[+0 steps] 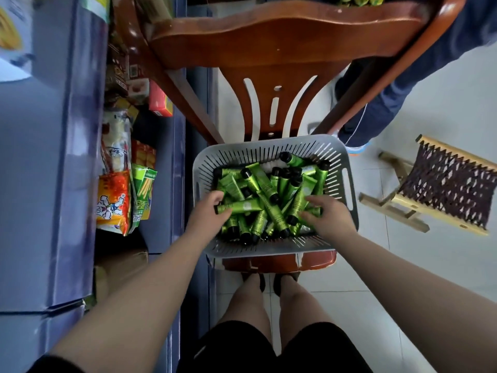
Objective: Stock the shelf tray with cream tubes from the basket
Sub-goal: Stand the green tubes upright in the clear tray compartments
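We see one grey slotted basket [274, 146] sitting on the seat of a wooden chair [279, 262], heaped with green cream tubes [269, 184], black-capped, too tangled to count exactly but well over a dozen. Our left hand [208, 214] has its grip curled round one tube [242, 206] lying crosswise on the pile. Our right hand [330, 216] rests among the tubes with fingers spread and loosely bent; we cannot tell whether it holds any. To the left stands a blue shelf [67, 184] with snack packets [113, 200]. One small woven stool [441, 187] stands on the floor to the right.
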A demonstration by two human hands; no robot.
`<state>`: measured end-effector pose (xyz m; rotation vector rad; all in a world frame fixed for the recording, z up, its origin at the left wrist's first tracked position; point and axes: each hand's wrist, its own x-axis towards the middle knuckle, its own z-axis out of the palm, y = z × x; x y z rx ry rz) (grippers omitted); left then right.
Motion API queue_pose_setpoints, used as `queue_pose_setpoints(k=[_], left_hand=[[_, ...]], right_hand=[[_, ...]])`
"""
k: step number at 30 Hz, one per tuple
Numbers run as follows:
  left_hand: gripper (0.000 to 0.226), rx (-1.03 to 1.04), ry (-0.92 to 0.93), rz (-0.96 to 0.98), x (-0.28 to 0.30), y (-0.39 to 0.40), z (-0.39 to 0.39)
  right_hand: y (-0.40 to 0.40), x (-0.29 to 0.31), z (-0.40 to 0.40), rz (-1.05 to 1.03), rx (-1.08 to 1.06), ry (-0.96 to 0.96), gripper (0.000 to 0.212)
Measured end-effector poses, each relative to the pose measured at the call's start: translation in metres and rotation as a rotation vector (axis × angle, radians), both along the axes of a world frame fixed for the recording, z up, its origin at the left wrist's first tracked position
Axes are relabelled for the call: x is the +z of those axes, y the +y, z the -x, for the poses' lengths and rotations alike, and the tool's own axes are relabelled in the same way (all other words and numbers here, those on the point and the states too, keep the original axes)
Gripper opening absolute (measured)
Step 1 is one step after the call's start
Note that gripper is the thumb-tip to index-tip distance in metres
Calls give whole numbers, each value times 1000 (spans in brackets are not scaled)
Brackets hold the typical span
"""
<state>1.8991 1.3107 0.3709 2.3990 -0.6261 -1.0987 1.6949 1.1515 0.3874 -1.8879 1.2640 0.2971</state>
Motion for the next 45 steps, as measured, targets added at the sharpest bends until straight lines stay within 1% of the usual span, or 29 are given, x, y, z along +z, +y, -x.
queue_pose_setpoints(k=[3,6,9,14,17,22,27,29,30,31,34,38,39,42,45], left_hand=[[48,-155,18,-29,-21,-5,5],[48,-196,28,-62,-49,-14,3],[48,-230,8,-73,-76,-21,0],[44,-328,-1,-133,-109,-31,-3],[42,-329,-23,-125,-122,-33,-3],[43,-202,7,-114,-124,-30,-4],[48,-117,78,-133,-119,-23,3],[54,-60,94,-133,-116,-20,5],[55,-25,114,-130,-114,-18,6],[55,16,141,-125,-111,-16,8],[49,153,228,-92,-98,-12,13],[48,272,227,-19,-74,-9,15],[51,298,218,-5,-66,-9,16],[60,396,202,47,-40,-6,20],[56,557,198,172,2,1,33]], right_hand=[[15,-24,-16,-69,148,73,50],[26,-55,-27,-101,196,121,50],[31,-79,-37,-92,180,191,46],[32,-107,-59,-49,112,297,25],[31,-120,-72,-63,45,346,27],[31,-127,-78,-105,-57,346,30],[32,-131,-79,-211,-227,324,48],[33,-132,-78,-246,-270,298,43],[34,-131,-77,-264,-285,280,38],[34,-128,-76,-275,-302,266,40],[37,-122,-73,-292,-315,231,56],[40,-104,-69,-326,-303,152,62],[39,-97,-66,-341,-314,126,61],[36,-71,-57,-348,-267,-16,34],[34,-30,-46,-339,-195,-184,37]])
